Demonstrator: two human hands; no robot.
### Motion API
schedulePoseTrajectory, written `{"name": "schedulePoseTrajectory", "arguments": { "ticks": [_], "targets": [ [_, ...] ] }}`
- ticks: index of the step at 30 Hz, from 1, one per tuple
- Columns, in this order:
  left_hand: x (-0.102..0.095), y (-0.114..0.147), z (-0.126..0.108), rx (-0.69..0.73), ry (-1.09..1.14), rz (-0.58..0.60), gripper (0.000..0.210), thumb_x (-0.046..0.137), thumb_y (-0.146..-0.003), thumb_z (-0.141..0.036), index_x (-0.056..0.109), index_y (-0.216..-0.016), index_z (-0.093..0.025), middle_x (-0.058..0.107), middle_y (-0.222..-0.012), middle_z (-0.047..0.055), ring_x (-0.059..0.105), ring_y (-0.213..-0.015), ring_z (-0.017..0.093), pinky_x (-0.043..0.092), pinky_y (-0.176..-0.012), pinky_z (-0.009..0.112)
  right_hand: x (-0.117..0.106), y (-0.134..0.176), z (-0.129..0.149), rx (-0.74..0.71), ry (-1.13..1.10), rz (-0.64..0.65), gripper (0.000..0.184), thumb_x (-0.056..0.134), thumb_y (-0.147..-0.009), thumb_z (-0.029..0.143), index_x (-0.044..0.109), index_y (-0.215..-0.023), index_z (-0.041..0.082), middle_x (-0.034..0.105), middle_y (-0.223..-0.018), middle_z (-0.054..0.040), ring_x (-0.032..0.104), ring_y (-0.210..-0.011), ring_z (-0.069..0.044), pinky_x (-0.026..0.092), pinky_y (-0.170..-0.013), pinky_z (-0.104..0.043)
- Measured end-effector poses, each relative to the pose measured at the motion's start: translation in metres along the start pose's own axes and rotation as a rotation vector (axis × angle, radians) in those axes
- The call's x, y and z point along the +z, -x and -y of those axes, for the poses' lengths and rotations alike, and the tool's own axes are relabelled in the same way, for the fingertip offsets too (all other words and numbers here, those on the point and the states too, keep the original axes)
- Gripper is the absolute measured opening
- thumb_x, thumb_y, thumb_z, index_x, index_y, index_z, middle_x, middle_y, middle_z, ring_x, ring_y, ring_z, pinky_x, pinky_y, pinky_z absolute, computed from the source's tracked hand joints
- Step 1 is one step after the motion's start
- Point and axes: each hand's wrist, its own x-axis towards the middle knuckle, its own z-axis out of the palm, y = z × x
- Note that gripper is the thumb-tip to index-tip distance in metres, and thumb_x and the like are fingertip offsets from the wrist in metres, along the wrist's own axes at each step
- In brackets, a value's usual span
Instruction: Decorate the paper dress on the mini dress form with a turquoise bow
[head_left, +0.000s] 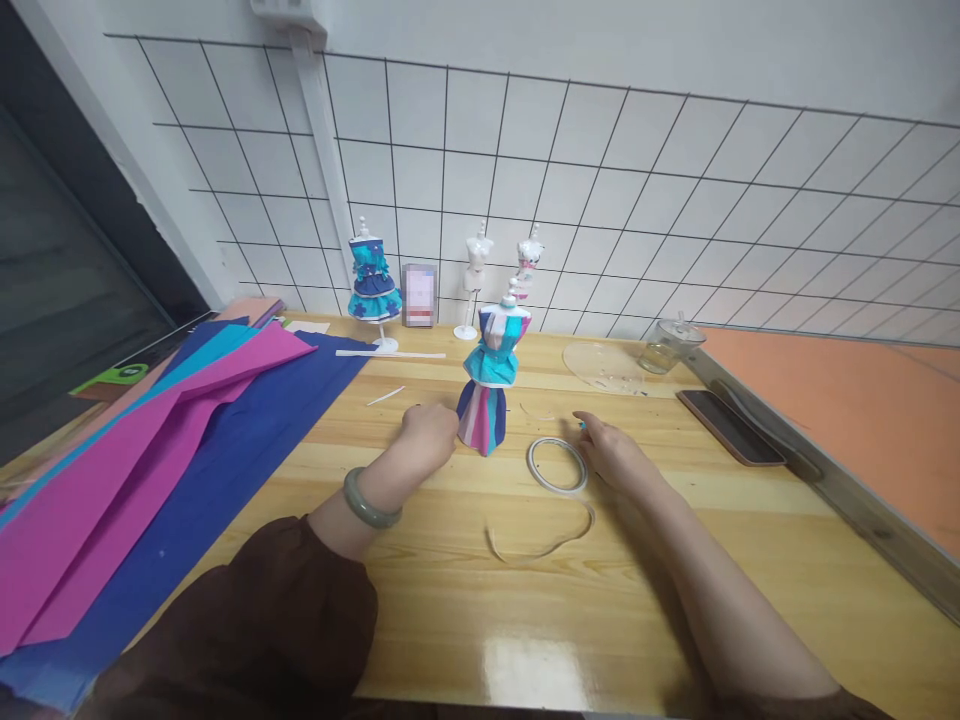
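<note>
A miniature dress form (495, 345) wears a turquoise peplum top and a skirt striped in blue, pink and white. My left hand (429, 438) is closed at the left edge of that skirt, its fingertips hidden. To the right, my right hand (606, 450) pinches a tiny blue piece (583, 425), too small to name. Just left of this hand a roll of narrow white tape (534, 472) lies flat on the wooden table (442, 620). A loose curled thin strip (525, 557) rests nearer to me.
Behind stand a form in a blue tiered dress (375, 290), a bare white form (477, 262) and another form (529, 258). Pink, turquoise and navy sheets (180, 430) cover the left. A phone (729, 427), a clear disc (600, 367) and a glass jar (664, 350) lie right.
</note>
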Motion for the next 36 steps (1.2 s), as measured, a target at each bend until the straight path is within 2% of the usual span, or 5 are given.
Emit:
{"name": "schedulePoseTrajectory", "arguments": {
  "ticks": [8,15,23,29,36],
  "targets": [
    [0.002,0.0,0.001,0.002,0.009,-0.027,0.022,0.055,-0.079,-0.019,0.069,-0.095,-0.011,0.068,-0.1,0.017,0.063,-0.097,0.031,0.05,-0.079,0.039,-0.003,0.002,-0.003,0.02,0.049,-0.046,0.047,0.043,-0.081,0.013,0.043,-0.128,0.008,0.069,-0.093,-0.0157,0.063,-0.084,-0.024,0.044,-0.072,-0.031],
    [0.0,0.001,0.0,-0.01,0.01,-0.026,0.023,0.056,-0.079,-0.019,0.068,-0.098,-0.011,0.067,-0.103,0.018,0.063,-0.098,0.031,0.05,-0.08,0.038,-0.01,0.008,-0.006,0.005,0.044,-0.041,0.05,0.045,-0.082,0.017,0.04,-0.132,0.014,0.07,-0.089,-0.0075,0.065,-0.077,-0.018,0.045,-0.068,-0.025],
    [0.001,0.001,-0.001,-0.006,0.005,-0.018,0.023,0.056,-0.08,-0.019,0.068,-0.097,-0.011,0.067,-0.101,0.018,0.063,-0.098,0.031,0.05,-0.079,0.038,0.004,0.005,-0.002,-0.059,0.171,-0.031,0.053,0.041,-0.081,0.012,0.038,-0.133,0.004,0.068,-0.079,-0.015,0.062,-0.071,-0.024,0.045,-0.066,-0.032],
    [0.0,0.003,-0.003,0.004,-0.007,-0.01,0.023,0.056,-0.081,-0.018,0.067,-0.099,-0.01,0.067,-0.101,0.019,0.062,-0.101,0.03,0.05,-0.081,0.038,-0.006,0.01,0.002,-0.061,0.16,-0.063,0.053,0.043,-0.08,0.014,0.039,-0.132,0.004,0.068,-0.093,-0.0184,0.063,-0.087,-0.027,0.046,-0.077,-0.035],
    [0.003,0.001,-0.002,0.02,0.005,-0.026,0.022,0.059,-0.078,-0.018,0.068,-0.098,-0.01,0.067,-0.101,0.018,0.062,-0.101,0.03,0.05,-0.082,0.038,-0.009,0.008,-0.009,-0.017,0.066,-0.066,0.051,0.043,-0.082,0.02,0.039,-0.132,0.014,0.071,-0.09,-0.0072,0.066,-0.078,-0.019,0.048,-0.068,-0.027]
  ]
}}
